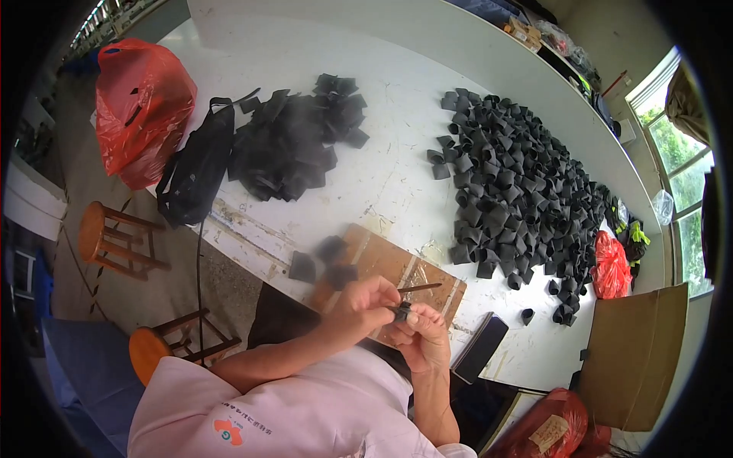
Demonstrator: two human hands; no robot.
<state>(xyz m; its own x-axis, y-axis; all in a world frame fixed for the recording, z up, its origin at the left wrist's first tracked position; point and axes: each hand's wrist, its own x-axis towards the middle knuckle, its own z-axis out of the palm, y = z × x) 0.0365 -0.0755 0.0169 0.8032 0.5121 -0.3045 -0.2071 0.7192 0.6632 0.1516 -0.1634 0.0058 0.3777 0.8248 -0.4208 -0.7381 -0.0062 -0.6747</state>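
Note:
My left hand [362, 304] and my right hand [424, 334] meet over the front edge of the table, fingers pinched on a small folded black fabric piece [402, 311]. A thin dark brown stick [421, 288] juts out to the right from beside my left fingers; its near end is hidden, so what holds it is unclear. Beneath the hands lies a brown wooden board [374, 263]. Several flat black squares [303, 267] lie at its left side, partly blurred.
A heap of flat black pieces [282, 145] lies back left, by a black bag [200, 164] and a red plastic bag [145, 107]. Many curled black pieces [519, 183] cover the right side. A dark oblong block [484, 347] sits near my right hand. Wooden stools [93, 233] stand left.

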